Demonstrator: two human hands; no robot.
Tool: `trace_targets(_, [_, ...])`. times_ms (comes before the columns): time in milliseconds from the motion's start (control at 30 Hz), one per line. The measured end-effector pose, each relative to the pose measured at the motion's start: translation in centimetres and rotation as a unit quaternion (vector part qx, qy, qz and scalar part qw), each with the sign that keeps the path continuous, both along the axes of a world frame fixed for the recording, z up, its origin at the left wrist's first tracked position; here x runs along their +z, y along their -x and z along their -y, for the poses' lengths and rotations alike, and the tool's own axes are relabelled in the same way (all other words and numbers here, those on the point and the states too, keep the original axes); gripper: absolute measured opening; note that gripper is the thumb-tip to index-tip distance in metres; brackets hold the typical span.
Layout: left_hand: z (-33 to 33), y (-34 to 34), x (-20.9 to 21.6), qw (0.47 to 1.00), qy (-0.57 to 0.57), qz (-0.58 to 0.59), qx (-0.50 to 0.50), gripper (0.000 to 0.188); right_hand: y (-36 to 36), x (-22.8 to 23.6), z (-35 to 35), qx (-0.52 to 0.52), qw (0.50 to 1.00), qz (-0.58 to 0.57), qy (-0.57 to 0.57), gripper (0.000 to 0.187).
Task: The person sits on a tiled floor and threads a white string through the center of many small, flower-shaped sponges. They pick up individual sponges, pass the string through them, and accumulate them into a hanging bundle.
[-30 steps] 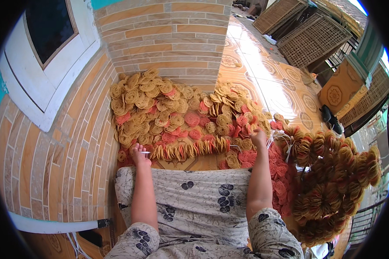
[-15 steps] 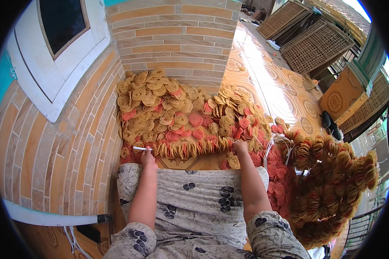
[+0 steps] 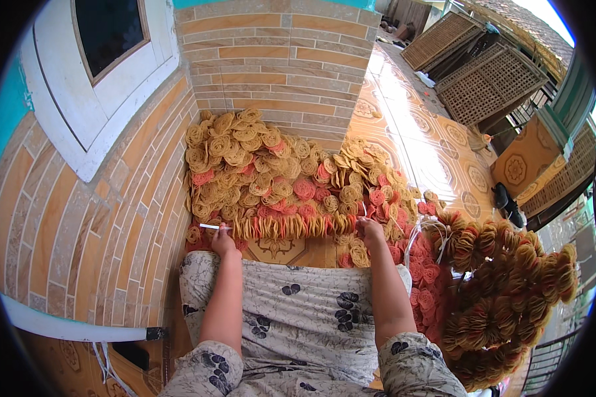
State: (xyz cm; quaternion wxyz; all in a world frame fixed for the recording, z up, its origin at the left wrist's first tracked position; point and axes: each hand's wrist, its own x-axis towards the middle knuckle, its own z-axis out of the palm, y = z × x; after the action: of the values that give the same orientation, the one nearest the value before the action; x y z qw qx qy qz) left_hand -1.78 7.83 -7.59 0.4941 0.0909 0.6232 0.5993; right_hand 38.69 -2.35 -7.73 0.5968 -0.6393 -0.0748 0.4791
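A row of thin yellow and pink coiled discs (image 3: 291,227), threaded side by side, stretches level in front of my lap. My left hand (image 3: 224,241) pinches its left end, where a flat white strip (image 3: 208,226) sticks out to the left. My right hand (image 3: 371,231) closes round the opposite end, with a short bit of white strip rising above the fingers. Behind the row lies a big heap of loose yellow and pink discs (image 3: 245,159), which look like dried noodle nests; their exact kind I cannot tell.
To my right hang or lie thick bundles of threaded discs (image 3: 503,291), tied with white strips (image 3: 420,231). Pink discs (image 3: 425,284) spread beside my right knee. A brick-patterned wall (image 3: 271,66) bounds the heap. Dark shoes (image 3: 506,202) and woven racks (image 3: 490,83) stand farther right.
The head view has shifted slightly. Both hands still hold the threaded row by its ends; a white strip end now shows above my right hand.
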Motion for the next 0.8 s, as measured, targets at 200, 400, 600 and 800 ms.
trace_targets(200, [0.6,-2.1,4.7,0.916,-0.224,-0.245,-0.223,0.021,4.7,5.0,-1.2,0.085,0.948,0.245,-0.184,0.014])
trace_targets(400, [1.7,-6.4,11.4,0.802,-0.28,-0.259,-0.459,0.015,10.2,12.0,-0.8,0.282,0.857,0.281,-0.327,0.011])
trace_targets(600, [3.7,-9.2,11.4,0.749,-0.247,-0.212,-0.577,0.011,12.3,12.6,-0.4,0.381,0.883,0.175,-0.213,0.02])
trace_targets(800, [4.3,-10.2,11.6,0.716,-0.27,-0.258,-0.589,0.015,12.0,12.6,-0.4,0.354,0.887,0.2,-0.22,0.017])
